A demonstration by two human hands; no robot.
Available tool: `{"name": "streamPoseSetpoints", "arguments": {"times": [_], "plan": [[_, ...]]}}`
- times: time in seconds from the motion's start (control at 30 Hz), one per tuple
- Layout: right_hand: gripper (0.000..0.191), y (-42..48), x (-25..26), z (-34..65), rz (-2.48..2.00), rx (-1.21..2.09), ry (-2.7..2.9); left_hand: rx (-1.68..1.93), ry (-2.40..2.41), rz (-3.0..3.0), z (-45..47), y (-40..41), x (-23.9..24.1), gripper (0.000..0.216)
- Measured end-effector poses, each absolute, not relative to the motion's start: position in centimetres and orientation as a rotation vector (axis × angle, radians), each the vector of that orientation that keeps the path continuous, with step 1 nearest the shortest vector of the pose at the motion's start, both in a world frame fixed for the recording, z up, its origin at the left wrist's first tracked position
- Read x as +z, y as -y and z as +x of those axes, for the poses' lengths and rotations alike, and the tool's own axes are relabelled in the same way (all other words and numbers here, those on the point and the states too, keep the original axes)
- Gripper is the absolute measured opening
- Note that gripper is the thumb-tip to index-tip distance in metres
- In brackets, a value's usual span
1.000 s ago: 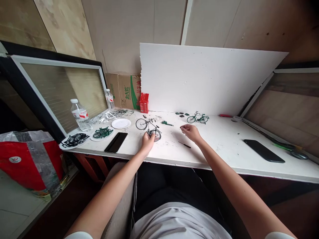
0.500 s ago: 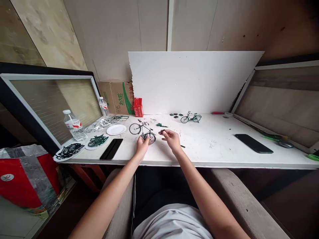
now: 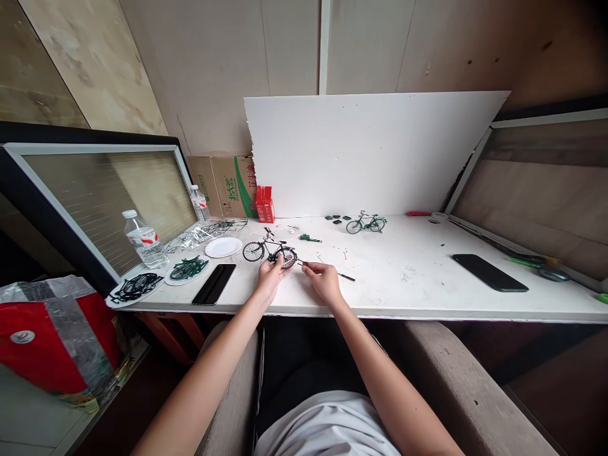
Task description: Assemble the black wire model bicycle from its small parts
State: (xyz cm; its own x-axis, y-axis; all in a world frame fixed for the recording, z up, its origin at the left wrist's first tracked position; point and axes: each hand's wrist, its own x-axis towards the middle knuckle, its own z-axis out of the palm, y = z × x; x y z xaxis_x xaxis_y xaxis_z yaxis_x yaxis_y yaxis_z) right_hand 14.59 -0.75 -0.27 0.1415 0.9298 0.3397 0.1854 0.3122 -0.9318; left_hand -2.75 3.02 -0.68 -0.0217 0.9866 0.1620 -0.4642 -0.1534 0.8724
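A black model bicycle (image 3: 270,246) is held upright near the table's front edge. My left hand (image 3: 269,278) is closed on its rear wheel area, the thumb against the lower frame. Just right of the rear wheel, my right hand (image 3: 322,278) pinches a small dark part (image 3: 303,263) between thumb and fingertips. That part is close to the wheel's edge; whether they touch I cannot tell. A thin dark rod (image 3: 346,277) lies beside my right hand. Behind the hands is a small green piece (image 3: 310,238), and farther back stands a green model bicycle (image 3: 366,223).
On the left are two phones' worth of clutter: a phone (image 3: 213,284), a white plate (image 3: 223,247), green parts (image 3: 189,268), black parts (image 3: 136,287) and a water bottle (image 3: 144,239). Another phone (image 3: 489,273) lies right. A red box (image 3: 265,204) stands behind.
My right hand has moved slightly down and left, bringing the small part nearer the rear wheel. The bicycle has shifted a little left in my left hand.
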Motion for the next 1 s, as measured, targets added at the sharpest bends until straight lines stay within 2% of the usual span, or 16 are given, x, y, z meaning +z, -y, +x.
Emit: {"name": "streamPoseSetpoints", "arguments": {"times": [0.3, 0.57, 1.0], "plan": [[0.037, 0.8, -0.5, 14.2, -1.078, 0.863, 1.288, 1.458, -0.734, 0.943, -2.6, -2.2, 0.2, 0.049], [0.032, 1.1, -0.4, 14.3, -1.068, 0.815, 1.337, 1.394, -0.814, 1.004, -2.3, -1.7, 0.7, 0.058], [0.042, 0.9, -0.5, 14.3, -1.051, 0.792, 1.297, 1.377, -0.801, 1.028, -2.3, -1.3, 1.2, 0.059]]}}
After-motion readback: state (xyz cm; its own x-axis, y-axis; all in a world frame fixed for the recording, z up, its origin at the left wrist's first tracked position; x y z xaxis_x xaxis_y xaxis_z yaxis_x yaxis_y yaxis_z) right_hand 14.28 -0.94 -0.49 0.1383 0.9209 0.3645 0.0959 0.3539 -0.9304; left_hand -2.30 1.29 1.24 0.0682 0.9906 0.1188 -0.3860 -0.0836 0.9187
